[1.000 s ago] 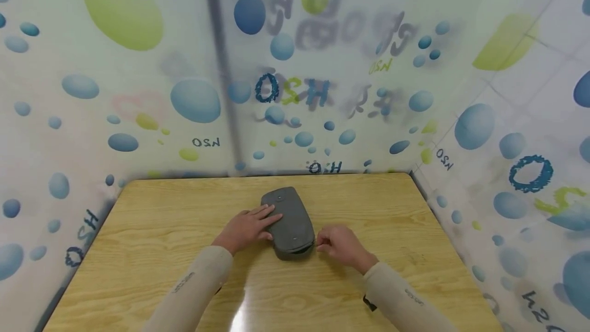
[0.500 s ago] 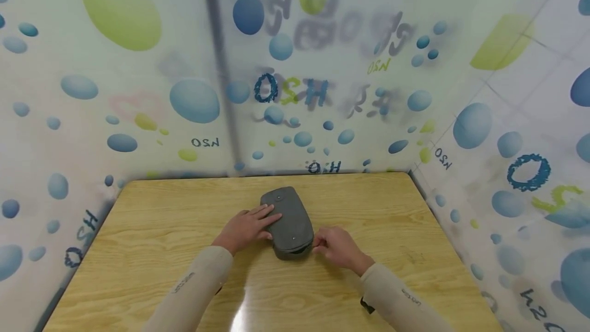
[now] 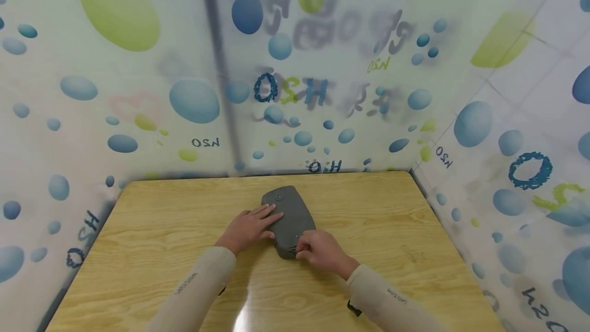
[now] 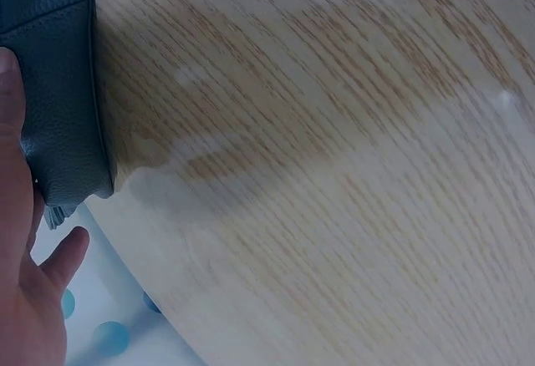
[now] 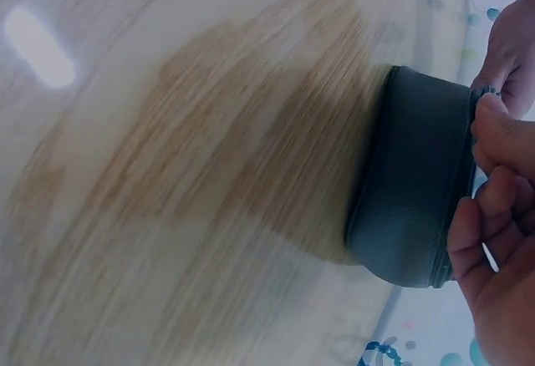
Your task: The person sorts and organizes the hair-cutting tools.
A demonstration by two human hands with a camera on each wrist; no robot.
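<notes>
A dark grey, leather-look zip case (image 3: 291, 219) with rounded corners lies on the wooden table (image 3: 184, 209). My left hand (image 3: 244, 229) rests on its left side, fingers spread straight over the top and thumb low by the edge. At the case's near right corner, my right hand (image 3: 322, 251) has curled fingers and pinches at the zip line; the zipper pull itself is hidden by the fingertips. In the right wrist view, thumb and finger meet at the upper rim of the case (image 5: 414, 174). A small ribbed tab (image 4: 55, 214) sticks out from the case's end in the left wrist view.
Behind the table stands a pale wall (image 3: 392, 132) printed with blue and green ovals and lettering. Another printed wall (image 3: 488, 193) runs along the right side. The table's far edge (image 3: 207, 177) lies just beyond the case.
My right hand has moved left, from beside the case's right edge round to its near end. The dark gap seen there earlier is now mostly covered. The left hand stays put.
</notes>
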